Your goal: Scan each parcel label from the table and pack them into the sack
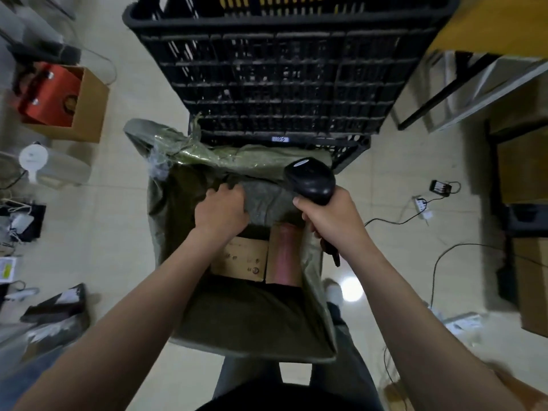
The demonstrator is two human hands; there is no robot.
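Observation:
An olive-green woven sack (237, 315) stands open on the floor below me. Inside it lie a brown cardboard parcel (241, 258) and, to its right, a second parcel taped in pinkish brown (283, 253). A grey soft parcel (265, 200) rests at the far side of the sack's mouth. My left hand (221, 210) reaches into the sack with its fingers curled over that grey parcel's left edge. My right hand (324, 213) grips a black handheld barcode scanner (311, 180), its head pointing away from me above the sack's right side.
A large black plastic crate (284, 72) stands right behind the sack. A cardboard box holding a red item (63, 102) sits far left. Cables and a power strip (421, 204) lie on the floor to the right, beside boxes and a wooden table (504, 22).

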